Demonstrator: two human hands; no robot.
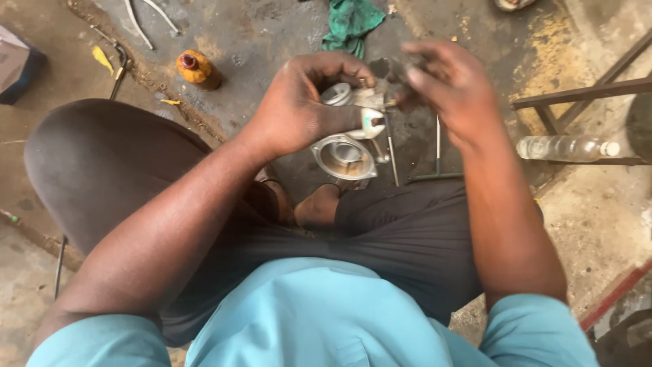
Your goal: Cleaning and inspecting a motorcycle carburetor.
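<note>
My left hand is closed around a small silver metal engine part with a white piece on it, held above my knees. My right hand is at the part's right end with its fingertips pinched together; it is blurred, and I cannot make out what it pinches. Below the part, on the floor, lies a round silver metal cover. Thin metal rods and an L-shaped key lie just beside it.
A small orange bottle stands at the upper left on the concrete floor. A green rag lies at the top. A clear plastic bottle lies at the right under a rusty metal frame. A tool lies at upper left.
</note>
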